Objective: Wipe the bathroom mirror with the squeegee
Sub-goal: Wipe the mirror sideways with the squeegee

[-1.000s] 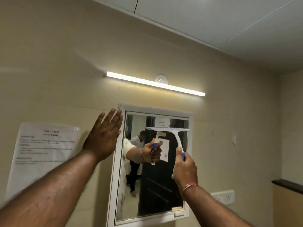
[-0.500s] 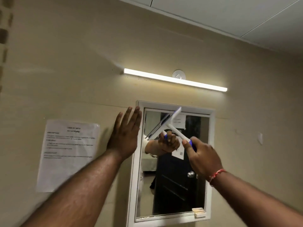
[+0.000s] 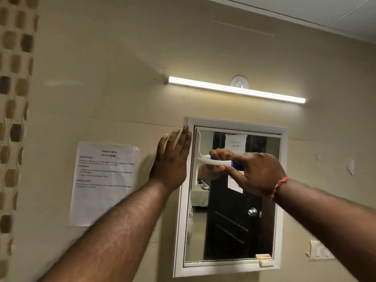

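Note:
A white-framed bathroom mirror point(image 3: 283, 200) hangs on the beige wall. My right hand point(image 3: 256, 171) grips the blue-and-white handle of a squeegee point(image 3: 211, 162). The handle lies horizontal, and the white blade stands upright against the glass along the mirror's upper left edge. My left hand point(image 3: 173, 159) is flat and open against the wall and the left side of the frame, fingers pointing up. The glass reflects my hand, a dark door and a paper notice.
A printed paper sheet point(image 3: 103, 182) is taped to the wall left of the mirror. A lit tube light point(image 3: 236, 89) runs above it. A small box point(image 3: 264, 259) sits on the frame's lower right corner. A switch plate point(image 3: 319, 251) is at lower right. Mosaic tiles point(image 3: 14, 119) line the far left.
The squeegee swung from blade-horizontal near the mirror's top middle to blade-vertical at the upper left edge. My right hand turned sideways. My left hand stayed flat on the wall.

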The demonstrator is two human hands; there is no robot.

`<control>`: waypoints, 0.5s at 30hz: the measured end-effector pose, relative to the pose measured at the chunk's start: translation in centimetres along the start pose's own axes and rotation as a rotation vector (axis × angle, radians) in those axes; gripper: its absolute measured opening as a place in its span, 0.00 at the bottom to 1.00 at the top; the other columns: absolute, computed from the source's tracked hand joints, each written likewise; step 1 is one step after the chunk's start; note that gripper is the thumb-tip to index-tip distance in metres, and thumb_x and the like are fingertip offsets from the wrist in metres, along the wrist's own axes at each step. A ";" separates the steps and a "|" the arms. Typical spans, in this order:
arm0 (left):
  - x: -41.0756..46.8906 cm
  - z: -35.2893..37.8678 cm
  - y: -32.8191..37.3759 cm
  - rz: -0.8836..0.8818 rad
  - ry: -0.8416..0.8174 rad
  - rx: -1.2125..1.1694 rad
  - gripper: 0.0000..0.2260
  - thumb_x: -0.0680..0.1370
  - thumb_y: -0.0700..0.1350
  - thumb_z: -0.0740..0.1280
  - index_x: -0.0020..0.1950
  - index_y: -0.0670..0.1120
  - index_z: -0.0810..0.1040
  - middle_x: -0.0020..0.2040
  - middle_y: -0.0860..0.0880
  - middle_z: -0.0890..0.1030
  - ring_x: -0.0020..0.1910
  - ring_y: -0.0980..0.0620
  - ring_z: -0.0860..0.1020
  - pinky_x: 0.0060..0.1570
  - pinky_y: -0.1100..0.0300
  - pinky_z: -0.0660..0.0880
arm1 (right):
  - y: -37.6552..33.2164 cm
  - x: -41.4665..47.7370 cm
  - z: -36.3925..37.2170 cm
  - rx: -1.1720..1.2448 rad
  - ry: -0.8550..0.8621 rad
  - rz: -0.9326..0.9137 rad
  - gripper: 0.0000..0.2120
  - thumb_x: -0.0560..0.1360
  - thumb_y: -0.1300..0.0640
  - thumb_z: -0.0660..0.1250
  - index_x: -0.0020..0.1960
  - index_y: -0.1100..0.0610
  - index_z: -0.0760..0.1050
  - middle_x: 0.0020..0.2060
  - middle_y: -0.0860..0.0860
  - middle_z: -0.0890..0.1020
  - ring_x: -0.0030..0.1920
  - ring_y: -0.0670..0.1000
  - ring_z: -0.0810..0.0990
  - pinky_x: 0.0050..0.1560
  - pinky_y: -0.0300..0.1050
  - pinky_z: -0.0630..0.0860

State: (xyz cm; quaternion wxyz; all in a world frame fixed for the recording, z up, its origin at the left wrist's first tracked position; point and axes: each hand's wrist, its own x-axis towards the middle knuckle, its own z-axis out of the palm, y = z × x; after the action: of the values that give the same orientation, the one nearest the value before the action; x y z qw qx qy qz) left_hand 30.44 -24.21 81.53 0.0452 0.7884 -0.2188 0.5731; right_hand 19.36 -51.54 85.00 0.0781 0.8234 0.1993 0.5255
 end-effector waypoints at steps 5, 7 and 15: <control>-0.1 -0.4 0.4 -0.017 -0.022 0.010 0.44 0.80 0.37 0.61 0.93 0.47 0.42 0.93 0.45 0.41 0.92 0.39 0.49 0.89 0.35 0.50 | 0.2 0.1 0.2 0.010 -0.006 0.015 0.31 0.82 0.23 0.48 0.63 0.42 0.78 0.31 0.38 0.71 0.28 0.45 0.74 0.32 0.38 0.68; -0.1 -0.4 0.6 -0.021 -0.028 0.022 0.44 0.80 0.37 0.60 0.92 0.47 0.41 0.93 0.45 0.41 0.92 0.39 0.49 0.89 0.35 0.51 | 0.5 0.2 0.5 -0.015 -0.038 0.023 0.37 0.81 0.21 0.45 0.64 0.43 0.82 0.32 0.41 0.75 0.29 0.46 0.75 0.31 0.39 0.71; -0.2 -0.3 1.2 -0.045 -0.021 0.028 0.44 0.79 0.36 0.58 0.92 0.47 0.40 0.93 0.46 0.39 0.92 0.39 0.47 0.89 0.36 0.50 | 0.0 0.9 -0.3 -0.052 -0.118 0.016 0.36 0.80 0.22 0.42 0.51 0.46 0.79 0.29 0.42 0.72 0.27 0.45 0.74 0.32 0.46 0.81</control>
State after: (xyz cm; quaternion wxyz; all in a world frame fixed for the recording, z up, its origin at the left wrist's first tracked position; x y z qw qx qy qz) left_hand 29.66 -25.12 81.25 0.0446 0.7998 -0.1933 0.5666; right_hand 19.41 -51.20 85.88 0.1068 0.8524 0.1740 0.4814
